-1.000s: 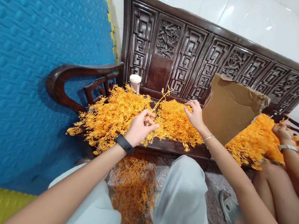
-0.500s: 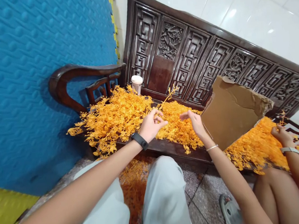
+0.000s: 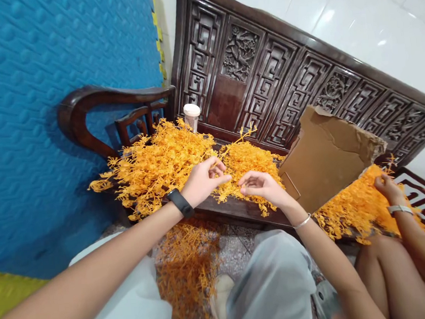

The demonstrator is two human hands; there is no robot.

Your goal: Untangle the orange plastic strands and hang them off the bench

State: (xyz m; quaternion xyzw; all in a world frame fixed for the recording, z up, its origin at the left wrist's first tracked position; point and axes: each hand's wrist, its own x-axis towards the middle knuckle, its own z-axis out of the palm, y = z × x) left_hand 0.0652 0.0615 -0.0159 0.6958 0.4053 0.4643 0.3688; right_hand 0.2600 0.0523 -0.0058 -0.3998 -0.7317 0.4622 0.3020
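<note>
Left hand point(image 3: 201, 183) pinching orange sprig point(image 3: 233, 145); right hand point(image 3: 261, 187) just beside.

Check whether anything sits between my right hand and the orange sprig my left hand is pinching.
Nothing visible does. The right hand hovers beside the left hand, which pinches the orange sprig; only loose orange pieces lie beneath them.

Head view, down onto bench point(image 3: 239, 209)

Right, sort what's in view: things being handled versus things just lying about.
Being handled:
left hand
right hand
thin orange plastic sprig
orange plastic sprig heaps

Lying about:
torn brown cardboard sheet
white-lidded jar
dark carved wooden bench
</note>
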